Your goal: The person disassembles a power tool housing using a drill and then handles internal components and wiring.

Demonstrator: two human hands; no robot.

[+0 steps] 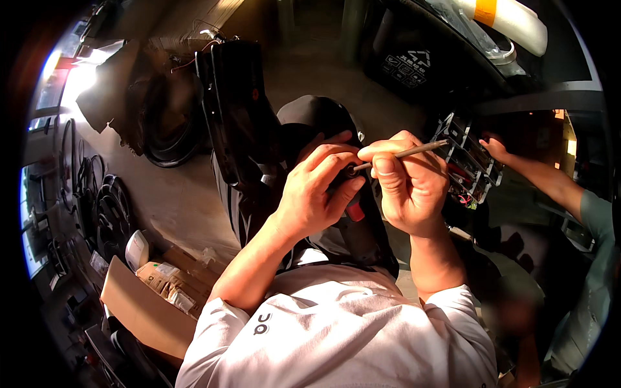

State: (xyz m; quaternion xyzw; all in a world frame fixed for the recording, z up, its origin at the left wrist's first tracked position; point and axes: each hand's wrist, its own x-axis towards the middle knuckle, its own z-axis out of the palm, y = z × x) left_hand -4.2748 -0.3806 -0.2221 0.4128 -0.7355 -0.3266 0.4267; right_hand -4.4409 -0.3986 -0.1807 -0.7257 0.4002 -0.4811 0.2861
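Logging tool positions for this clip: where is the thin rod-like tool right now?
In the head view, just right of centre: the thin rod-like tool is pinched in the right hand, its tip meeting the small dark part the left hand holds.

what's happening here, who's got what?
A seated person pinches a small dark part in the left hand and holds a thin rod-like tool in the right hand, its tip at that part. To the right, another person's hand touches a black wired assembly. An open cardboard box sits on the floor at lower left.

Matt cardboard box, glossy black plastic casing, thin metal rod.
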